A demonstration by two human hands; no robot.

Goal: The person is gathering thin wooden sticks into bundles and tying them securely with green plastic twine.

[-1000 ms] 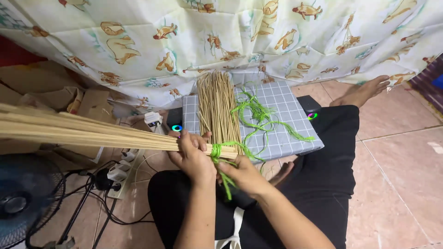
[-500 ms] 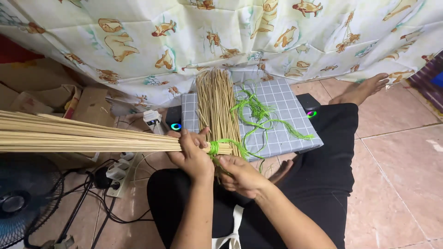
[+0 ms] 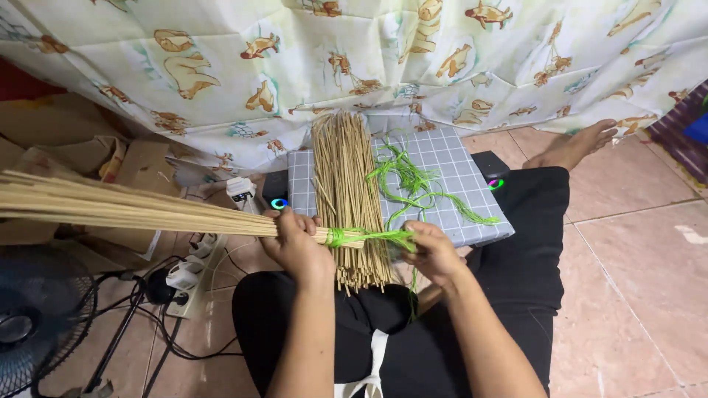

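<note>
— Bundle (image 3: 140,210) of pale thin sticks, held level across the lap, its long end running off to the left edge. Where exactly is it gripped?

— Left hand (image 3: 296,242) is closed tight around its near end, fingers wrapped over the sticks. Just right of that fist a green string (image 3: 369,236) is wound around the bundle.

— And the other hand?

— Right hand (image 3: 433,250) is closed on the string's free end, pinching it and drawing it out taut to the right, a little apart from the left fist. More string hangs below it.

— What lies under the hands?

— Second heap of sticks (image 3: 348,191) lies pointing away from the person, on a grey checked pad (image 3: 457,177). Loose green strands (image 3: 413,180) sprawl on the pad beside the heap.

— Further out?

— Person sits on a tiled floor (image 3: 634,295) in black trousers, one bare foot (image 3: 571,147) stretched to the right. Printed curtain (image 3: 354,59) with animal figures hangs behind the pad. At left stand a fan (image 3: 33,317), a power strip (image 3: 188,276) with cables, and crumpled brown cardboard (image 3: 88,158).
</note>
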